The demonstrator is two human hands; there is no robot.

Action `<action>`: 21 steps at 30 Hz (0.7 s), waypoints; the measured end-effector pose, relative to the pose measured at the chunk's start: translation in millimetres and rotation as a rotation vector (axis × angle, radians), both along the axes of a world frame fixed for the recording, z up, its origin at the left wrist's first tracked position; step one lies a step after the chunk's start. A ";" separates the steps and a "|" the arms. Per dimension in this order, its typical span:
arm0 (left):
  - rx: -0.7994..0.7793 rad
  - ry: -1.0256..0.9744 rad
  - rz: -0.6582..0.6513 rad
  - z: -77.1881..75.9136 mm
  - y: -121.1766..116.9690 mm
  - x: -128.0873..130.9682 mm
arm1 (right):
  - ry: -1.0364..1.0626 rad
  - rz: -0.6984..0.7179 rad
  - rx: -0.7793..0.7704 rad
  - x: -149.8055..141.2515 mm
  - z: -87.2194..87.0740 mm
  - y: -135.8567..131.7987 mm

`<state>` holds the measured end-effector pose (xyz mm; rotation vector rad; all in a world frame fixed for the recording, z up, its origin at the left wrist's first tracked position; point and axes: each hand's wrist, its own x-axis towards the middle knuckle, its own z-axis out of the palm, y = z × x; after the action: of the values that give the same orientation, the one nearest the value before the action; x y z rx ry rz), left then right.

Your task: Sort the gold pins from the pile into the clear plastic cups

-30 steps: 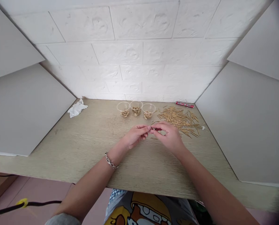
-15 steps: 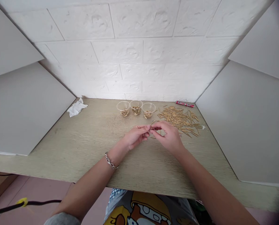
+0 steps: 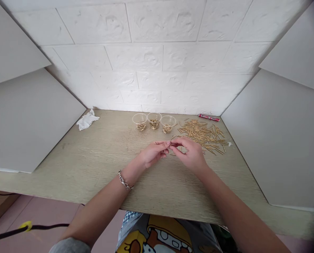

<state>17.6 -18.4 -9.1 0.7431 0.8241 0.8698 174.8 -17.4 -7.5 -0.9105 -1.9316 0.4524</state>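
Observation:
Over the middle of the table, my left hand (image 3: 155,153) and my right hand (image 3: 189,154) meet at the fingertips. Both are closed in a pinch around a small thin brass-coloured piece (image 3: 170,144), mostly hidden by the fingers. A pile of thin brass-coloured pins (image 3: 199,133) lies spread just beyond my right hand. Behind my hands stand three clear plastic cups with small gold-coloured parts in the bottom: a left cup (image 3: 139,119), a middle cup (image 3: 154,118) and a right cup (image 3: 169,121).
Tiny brass-coloured bits (image 3: 133,135) are scattered in front of the cups. A crumpled white tissue (image 3: 87,120) lies at the back left, and a red wrapped stick (image 3: 209,117) at the back right. Grey panels (image 3: 36,123) flank the table, with a white brick wall (image 3: 146,56) behind.
The view has shifted very slightly. My hands stay together in nearly the same place, with only a small movement of the fingertips around the piece.

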 end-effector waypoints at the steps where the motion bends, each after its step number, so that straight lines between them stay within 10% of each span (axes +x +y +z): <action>1: 0.014 0.012 -0.002 -0.4 0.1 -0.3 | 0.002 0.006 0.001 0.2 0.2 0.1; 21: 0.683 0.922 0.059 2.4 3.8 -4.0 | -0.109 -0.131 -0.138 3.7 1.5 2.7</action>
<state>13.6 -14.6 -6.7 1.8019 1.3723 0.8538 178.5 -14.6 -6.1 -1.1653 -1.9422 0.4719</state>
